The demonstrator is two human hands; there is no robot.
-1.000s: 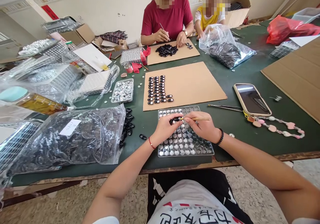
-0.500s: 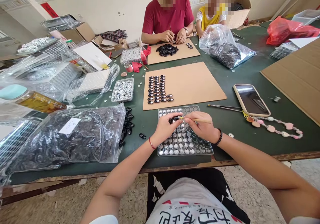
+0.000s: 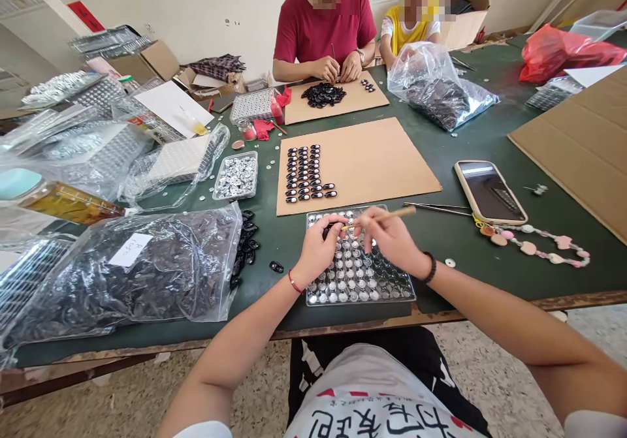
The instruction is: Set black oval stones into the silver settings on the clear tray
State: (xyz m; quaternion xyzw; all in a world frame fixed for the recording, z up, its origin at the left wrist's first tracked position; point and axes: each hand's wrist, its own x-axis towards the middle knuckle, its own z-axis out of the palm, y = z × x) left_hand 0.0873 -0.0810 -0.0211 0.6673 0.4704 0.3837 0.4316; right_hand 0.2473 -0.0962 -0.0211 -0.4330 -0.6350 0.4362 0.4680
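My left hand [image 3: 321, 247] pinches a small glossy black oval piece [image 3: 329, 229], mostly covered by the fingers, above a clear plastic tray [image 3: 405, 289]. My right hand [image 3: 386, 237] is closed around a thin wooden stick [image 3: 402, 213], whose yellowish tip points at the black piece; whether they touch I cannot tell. Round silvery discs [image 3: 340, 286] fill many of the tray's pockets under both hands. Beyond the tray, a cardboard sheet [image 3: 377, 160] bears rows of black oval pieces with pale spots [image 3: 304, 177]. One loose black piece [image 3: 276, 267] lies left of the tray.
At left are a large bag of black pieces [image 3: 161, 268], a tub of silvery discs [image 3: 236, 173] and a bottle [image 3: 73, 202]. Tweezers [image 3: 435, 209] and a phone [image 3: 490, 193] with a beaded strap lie right. Across the table sit two people, one in a red shirt [image 3: 326, 33].
My right hand has lifted slightly and its fingers have shifted, with the stick's rear end now raised. My left hand still holds the black piece, turned a little. The view has shifted slightly.
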